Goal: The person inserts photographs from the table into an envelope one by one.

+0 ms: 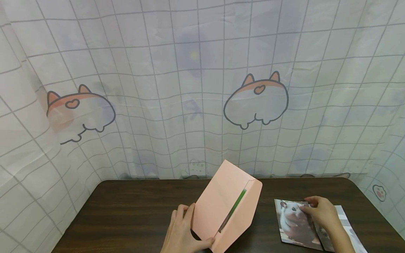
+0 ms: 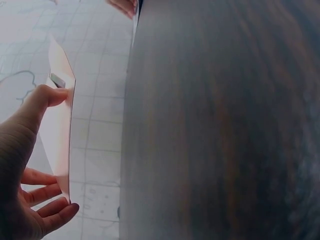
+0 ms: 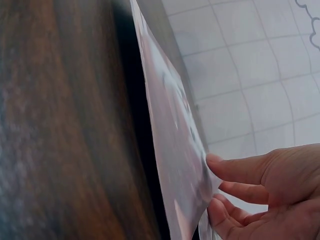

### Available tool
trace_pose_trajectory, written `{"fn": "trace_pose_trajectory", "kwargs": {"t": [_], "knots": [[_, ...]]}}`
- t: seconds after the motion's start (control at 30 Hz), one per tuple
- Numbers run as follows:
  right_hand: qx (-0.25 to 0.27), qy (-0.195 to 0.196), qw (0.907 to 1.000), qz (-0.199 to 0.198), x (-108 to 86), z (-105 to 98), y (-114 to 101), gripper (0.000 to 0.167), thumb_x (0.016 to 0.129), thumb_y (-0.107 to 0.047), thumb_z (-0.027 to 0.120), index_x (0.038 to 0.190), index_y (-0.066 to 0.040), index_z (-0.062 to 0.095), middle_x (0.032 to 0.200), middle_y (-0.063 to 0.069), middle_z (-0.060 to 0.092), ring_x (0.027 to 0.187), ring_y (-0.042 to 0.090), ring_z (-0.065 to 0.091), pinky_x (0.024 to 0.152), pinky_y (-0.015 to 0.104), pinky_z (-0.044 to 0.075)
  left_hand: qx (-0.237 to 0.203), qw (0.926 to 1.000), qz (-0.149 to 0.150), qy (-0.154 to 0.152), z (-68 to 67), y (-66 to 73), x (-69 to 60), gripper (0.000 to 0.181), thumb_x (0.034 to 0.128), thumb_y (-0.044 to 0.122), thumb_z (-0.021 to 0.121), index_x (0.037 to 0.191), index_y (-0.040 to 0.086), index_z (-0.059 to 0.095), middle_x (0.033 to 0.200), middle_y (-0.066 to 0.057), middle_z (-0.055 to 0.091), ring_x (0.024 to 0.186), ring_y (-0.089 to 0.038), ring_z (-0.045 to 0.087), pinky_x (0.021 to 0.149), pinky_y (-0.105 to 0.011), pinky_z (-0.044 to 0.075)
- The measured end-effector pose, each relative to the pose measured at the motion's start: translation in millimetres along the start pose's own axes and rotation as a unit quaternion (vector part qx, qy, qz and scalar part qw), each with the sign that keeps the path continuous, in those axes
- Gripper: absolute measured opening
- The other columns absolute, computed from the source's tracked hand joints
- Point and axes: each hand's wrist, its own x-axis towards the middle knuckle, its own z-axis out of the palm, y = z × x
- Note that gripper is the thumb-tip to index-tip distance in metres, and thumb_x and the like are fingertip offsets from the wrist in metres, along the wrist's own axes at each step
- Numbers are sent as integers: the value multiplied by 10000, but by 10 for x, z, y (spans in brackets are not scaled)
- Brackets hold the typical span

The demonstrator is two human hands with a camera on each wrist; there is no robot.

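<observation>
In the head view my left hand (image 1: 183, 230) grips a pink envelope (image 1: 215, 200) by its lower left side, thumb on the front and fingers at the edge. The envelope is tilted, and a green and brown strip shows through its slit. To the right, my right hand (image 1: 324, 214) pinches the top right corner of a hamster picture (image 1: 292, 225). The right wrist view shows thumb and fingers (image 3: 240, 170) on the corner of that picture (image 3: 175, 130), its near edge over a dark shadow. The left wrist view has the envelope (image 2: 62, 130) edge-on in my left hand (image 2: 30, 150).
More picture sheets (image 1: 348, 225) lie under and beside my right hand on the dark wooden table (image 1: 133, 211). A white grid-patterned curtain (image 1: 171, 105) with cartoon animal prints hangs behind the table and along both sides.
</observation>
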Motion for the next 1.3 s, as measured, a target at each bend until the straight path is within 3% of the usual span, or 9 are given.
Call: {"fn": "trace_pose_trajectory", "kwargs": {"t": [0.17,0.27,0.7,0.9,1.3], "knots": [[183,33,9998,61,-12,-9,-6,355,928,-118,749,1138,159,678,895,136,688,813,260,623,683,391,462,17,10000,-34,-51,-1,2,-5,1070,664,722,858,1398,-21,629,1106,-23,483,893,-148,386,653,-272,434],[271,71,9996,31,-23,-15,-15,316,940,-98,732,1117,158,677,839,53,687,752,191,586,664,362,436,32,10000,-46,-68,-3,3,-8,1064,661,715,863,1397,-16,629,1116,-26,486,900,-149,392,655,-274,448],[337,190,9992,-47,-47,-56,-67,239,996,-105,678,1098,111,685,812,34,714,727,168,594,639,346,448,32,9999,-86,-145,-25,-9,-16,1074,655,693,885,1412,-19,615,1154,-45,500,930,-158,405,679,-286,473],[589,216,9980,39,-65,-72,-139,211,1020,-84,646,1095,109,687,799,34,719,668,159,625,560,268,495,-46,9999,-97,-99,-32,-22,-22,1062,649,670,899,1411,-14,617,1149,-21,494,942,-155,408,691,-282,477],[1074,144,9941,92,-112,-93,-187,186,1024,-19,627,1109,140,670,833,73,717,666,165,676,600,272,591,-73,9998,-187,-92,-37,-21,-7,1041,651,654,901,1407,-6,621,1136,-16,494,944,-160,421,686,-295,482]]}}
